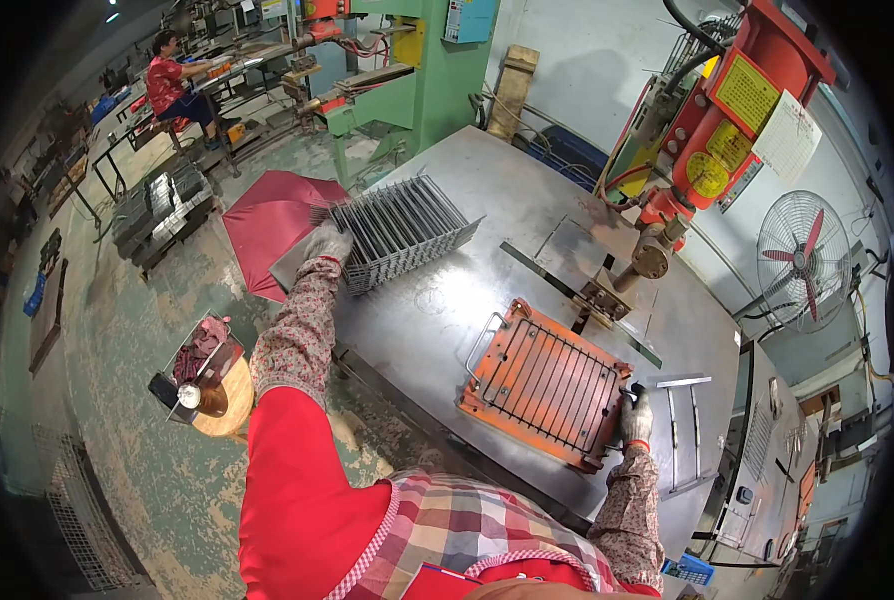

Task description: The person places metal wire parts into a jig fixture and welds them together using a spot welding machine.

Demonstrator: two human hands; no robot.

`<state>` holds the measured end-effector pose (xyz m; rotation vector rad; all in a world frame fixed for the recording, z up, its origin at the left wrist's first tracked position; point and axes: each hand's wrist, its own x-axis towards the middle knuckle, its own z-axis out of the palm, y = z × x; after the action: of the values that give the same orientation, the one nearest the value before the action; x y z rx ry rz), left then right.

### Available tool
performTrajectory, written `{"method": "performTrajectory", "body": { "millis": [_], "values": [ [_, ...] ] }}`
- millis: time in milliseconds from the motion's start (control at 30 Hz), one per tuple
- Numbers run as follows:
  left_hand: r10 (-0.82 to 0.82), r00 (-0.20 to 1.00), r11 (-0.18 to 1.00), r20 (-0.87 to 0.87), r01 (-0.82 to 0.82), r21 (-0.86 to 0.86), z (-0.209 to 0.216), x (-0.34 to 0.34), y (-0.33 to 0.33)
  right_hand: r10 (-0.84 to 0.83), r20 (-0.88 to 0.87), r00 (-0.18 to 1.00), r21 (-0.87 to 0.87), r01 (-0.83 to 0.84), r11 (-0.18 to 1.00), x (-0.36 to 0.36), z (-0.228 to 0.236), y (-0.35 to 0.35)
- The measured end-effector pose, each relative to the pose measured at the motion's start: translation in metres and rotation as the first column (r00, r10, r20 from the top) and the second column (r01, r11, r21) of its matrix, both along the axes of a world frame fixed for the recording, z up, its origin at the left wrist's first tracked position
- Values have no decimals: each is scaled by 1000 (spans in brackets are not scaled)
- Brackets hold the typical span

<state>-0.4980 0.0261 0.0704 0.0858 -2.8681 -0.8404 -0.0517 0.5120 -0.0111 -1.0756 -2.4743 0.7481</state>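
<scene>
My left hand [327,243], in a pale work glove, is against the left end of a stack of grey metal wire racks [407,230]. Its fingertips are too indistinct to show whether they grip a rack. On the steel table [417,350] in front of me lies an orange flat jig [547,380]. Several parallel dark rods lie across it inside a thin wire outline, and a bent metal handle [479,350] is at its left end. My gloved right hand [635,418] is closed around a dark grip at the jig's right end.
A red machine head [712,120] with a metal electrode arm [652,250] overhangs the table's far side. A ladder-like metal frame [685,435] lies right of the jig. A fan [805,260] stands far right, a wooden stool [225,398] left. Another person [172,85] sits far left.
</scene>
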Motion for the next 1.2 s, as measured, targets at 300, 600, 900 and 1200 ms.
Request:
{"method": "performTrajectory", "body": {
  "millis": [300,600,900,1200],
  "values": [
    [-9,1000,999,28,10,-49,10,13,-6,40,-78,996,5,-40,999,0,-6,1],
    [-644,700,642,307,277,715,3,172,153,-160,139,977,-141,179,974,-1,22,-16],
    [-670,433,735,603,272,621,-82,134,274,-371,178,912,-243,406,881,35,0,-45],
    [-706,-637,328,311,96,940,-164,258,501,-837,432,337,-227,938,261,187,-100,-65]
  ]
}}
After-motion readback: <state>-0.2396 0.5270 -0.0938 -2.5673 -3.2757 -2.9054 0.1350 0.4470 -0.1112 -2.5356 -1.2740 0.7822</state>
